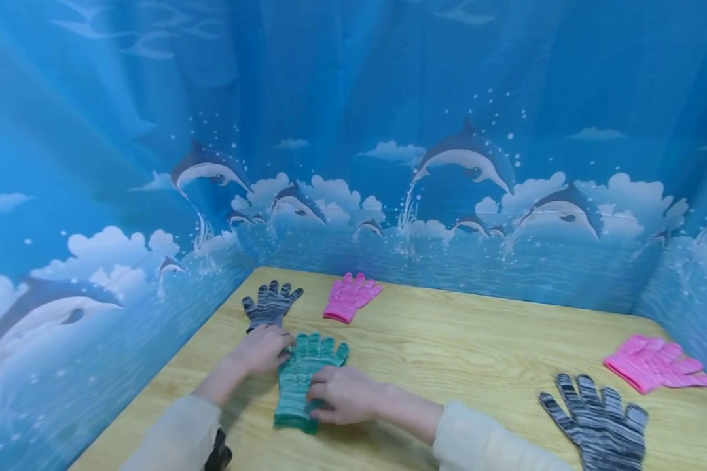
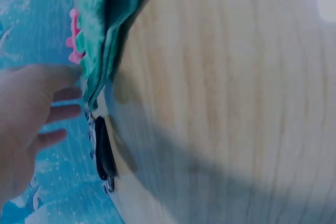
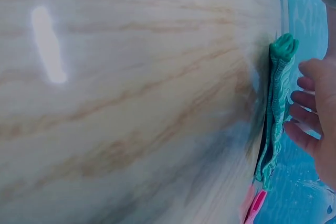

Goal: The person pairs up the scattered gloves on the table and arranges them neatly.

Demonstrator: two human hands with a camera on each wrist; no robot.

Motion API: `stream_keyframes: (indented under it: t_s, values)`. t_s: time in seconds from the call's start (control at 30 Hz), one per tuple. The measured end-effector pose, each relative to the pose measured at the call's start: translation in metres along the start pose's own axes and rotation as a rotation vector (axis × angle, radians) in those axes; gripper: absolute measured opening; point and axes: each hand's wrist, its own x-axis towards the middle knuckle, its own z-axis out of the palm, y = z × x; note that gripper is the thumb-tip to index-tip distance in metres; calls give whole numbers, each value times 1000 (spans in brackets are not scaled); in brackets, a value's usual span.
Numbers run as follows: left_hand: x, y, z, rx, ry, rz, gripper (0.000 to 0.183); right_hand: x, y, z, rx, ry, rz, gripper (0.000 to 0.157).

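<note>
A green striped knit glove [image 1: 296, 387] lies on the table, its fingers pointing away and its cuff toward me. My left hand [image 1: 265, 350] is at its upper left edge, fingers loosely extended; in the left wrist view the fingertips are right beside the green glove [image 2: 97, 30]. Over the glove's lower right side is my right hand [image 1: 347, 396], covering part of the palm. The right wrist view shows its fingers slightly bent and apart, close against the green glove [image 3: 278, 108]. Neither hand grips it.
Beyond my left hand lies a black-and-white knit glove [image 1: 271, 304], with a pink glove [image 1: 350, 297] beside it. At the right are another black-and-white glove [image 1: 609, 422] and another pink glove [image 1: 654, 366]. A dolphin-print curtain [image 1: 353, 131] borders the wooden table [image 1: 448, 340].
</note>
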Motion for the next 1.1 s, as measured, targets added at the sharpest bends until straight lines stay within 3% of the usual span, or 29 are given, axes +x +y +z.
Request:
stream_keyframes:
  t_s: [0.23,0.5,0.7,0.97,1.1]
  values:
    - [-2,-7,1,-201,-124,-287,23,7,-12,-4,-34,-31,-26,29]
    - [4,-5,6,-327,-135,-454,28,11,-19,-3,-6,-141,39,25]
    - [7,-3,9,-393,-119,-473,30,11,-21,-1,-37,-136,34,22]
    - [9,1,6,-323,-31,-417,23,12,-23,0,-76,-139,8,20]
    - [9,0,4,-312,-94,-437,28,11,-23,0,-66,-139,7,22]
